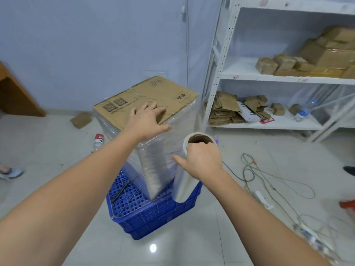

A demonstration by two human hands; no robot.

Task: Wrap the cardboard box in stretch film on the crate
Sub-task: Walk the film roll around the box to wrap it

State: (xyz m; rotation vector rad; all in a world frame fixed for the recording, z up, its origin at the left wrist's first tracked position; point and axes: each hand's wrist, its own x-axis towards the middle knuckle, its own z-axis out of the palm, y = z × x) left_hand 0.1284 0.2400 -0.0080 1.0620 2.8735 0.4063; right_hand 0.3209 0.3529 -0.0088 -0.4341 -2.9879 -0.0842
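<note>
floor [57,143] grey tile | shelving [269,77] right | left hand [146,120] fingers spread on box [151,95] | right hand [203,160] gripping film roll [184,181]

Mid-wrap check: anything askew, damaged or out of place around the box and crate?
The film-wrapped brown cardboard box sits turned at an angle to the blue plastic crate, one corner near the rim. A plastic bottle lies on the floor tiles, and loose cables trail beside the crate.

A single wide-angle head-worn camera looks forward and down from close above both outstretched hands, left hand [147,120] and right hand [201,160], facing the white metal shelving [249,77] beyond them.
</note>
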